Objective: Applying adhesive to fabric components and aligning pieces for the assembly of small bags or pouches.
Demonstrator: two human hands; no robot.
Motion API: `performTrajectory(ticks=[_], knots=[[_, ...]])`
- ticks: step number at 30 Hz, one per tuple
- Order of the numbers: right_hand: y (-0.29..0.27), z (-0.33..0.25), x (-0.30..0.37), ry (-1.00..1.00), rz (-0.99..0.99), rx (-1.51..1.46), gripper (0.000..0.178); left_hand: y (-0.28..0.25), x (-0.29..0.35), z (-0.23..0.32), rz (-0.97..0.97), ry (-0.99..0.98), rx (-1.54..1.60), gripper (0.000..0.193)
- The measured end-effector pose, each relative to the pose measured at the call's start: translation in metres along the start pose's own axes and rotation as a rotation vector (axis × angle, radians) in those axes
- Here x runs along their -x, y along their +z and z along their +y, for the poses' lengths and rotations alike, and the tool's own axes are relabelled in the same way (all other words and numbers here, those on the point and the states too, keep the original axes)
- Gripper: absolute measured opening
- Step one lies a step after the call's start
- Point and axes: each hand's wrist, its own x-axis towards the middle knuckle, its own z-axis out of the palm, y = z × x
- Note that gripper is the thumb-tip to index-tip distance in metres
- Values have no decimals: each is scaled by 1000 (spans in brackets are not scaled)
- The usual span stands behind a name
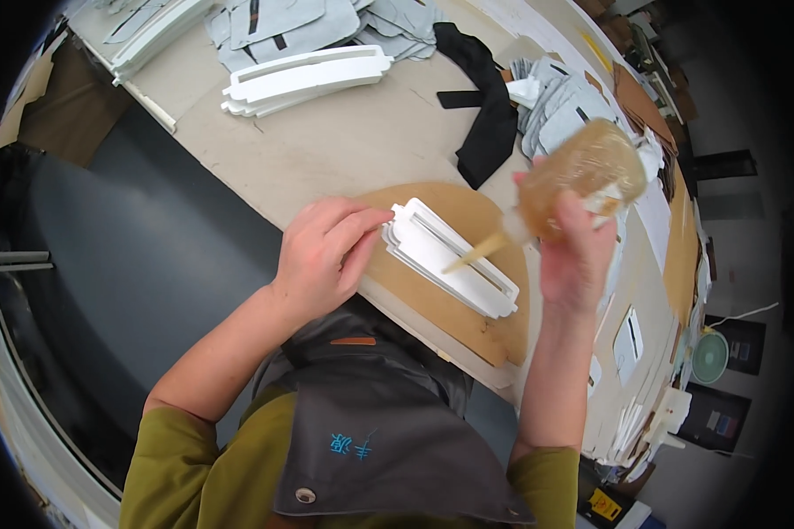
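A small stack of white slotted frames [428,256] lies at a slant on a rounded brown board [454,198] at the table's near edge. Thumb and fingertips of my left hand [320,251] pinch the tab at the stack's upper left end. Wrapped in my right hand [576,256] is a cloudy amber squeeze bottle [598,159], tipped over with its long tapered nozzle [481,250] pointing down to the left. The nozzle tip appears over the top frame's long side; whether it touches, I cannot tell. My right fingers are partly hidden behind the bottle.
More white frames [309,81] are stacked farther back on the beige table [326,154], with others [159,40] at the far left corner. Grey flat pieces [295,26] are heaped behind. A black curved strip [488,106] and grey pieces [560,106] lie beyond the bottle.
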Motion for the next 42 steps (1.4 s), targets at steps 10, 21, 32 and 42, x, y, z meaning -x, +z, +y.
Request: performTrajectory(ticks=[10,21,32,42], knots=[[49,22,-19,32,-88,55,49,1,1,0,-61,45,-68,22],[37,15,-21,84,-97,109,49,4,2,0,-65,35,-76,20],[24,10,-17,60,-90,116,47,5,-2,3,-67,51,-84,23],[8,11,-13,113,-112,99,51,11,0,2,-52,64,-109,23]])
